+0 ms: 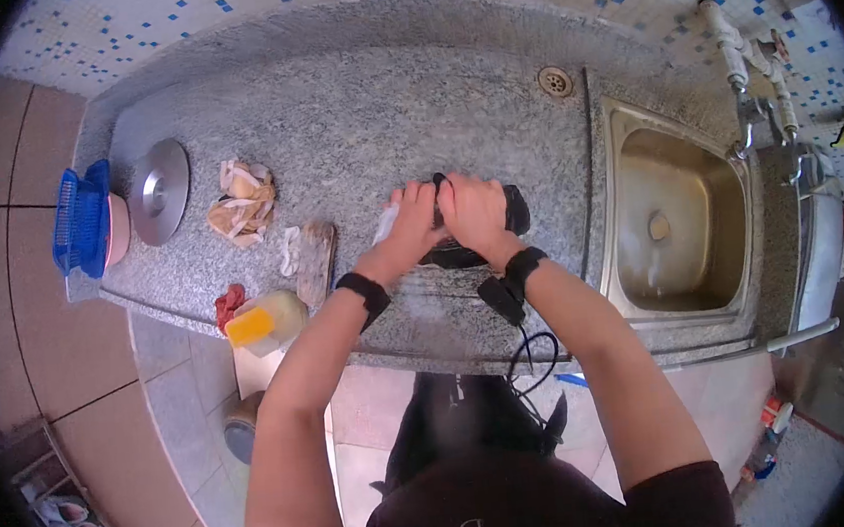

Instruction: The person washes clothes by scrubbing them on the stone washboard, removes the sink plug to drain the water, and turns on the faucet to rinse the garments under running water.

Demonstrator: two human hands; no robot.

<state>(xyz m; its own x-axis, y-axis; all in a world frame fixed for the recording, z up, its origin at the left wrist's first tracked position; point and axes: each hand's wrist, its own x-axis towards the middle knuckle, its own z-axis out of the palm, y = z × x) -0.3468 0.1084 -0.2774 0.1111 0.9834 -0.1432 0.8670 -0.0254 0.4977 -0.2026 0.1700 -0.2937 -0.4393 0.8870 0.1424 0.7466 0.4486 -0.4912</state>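
My left hand (409, 226) and my right hand (475, 217) are close together over the middle of the grey granite counter (409, 114). Both are closed on a black object (516, 211), which shows past the right fingers and below the palms; its kind cannot be made out. A whitish, thin piece (385, 223) pokes out beside the left fingers. Each wrist wears a black band. From the right wrist hangs a small black box (502, 301) with a black cable (539, 338).
On the left are a wooden block (317, 261), a crumpled tan-and-white cloth (244, 204), a metal disc (161, 192), a blue basket (83, 221), and a yellow-topped container (269, 323) at the front edge. A steel sink (620, 276) with taps (746, 120) lies right.
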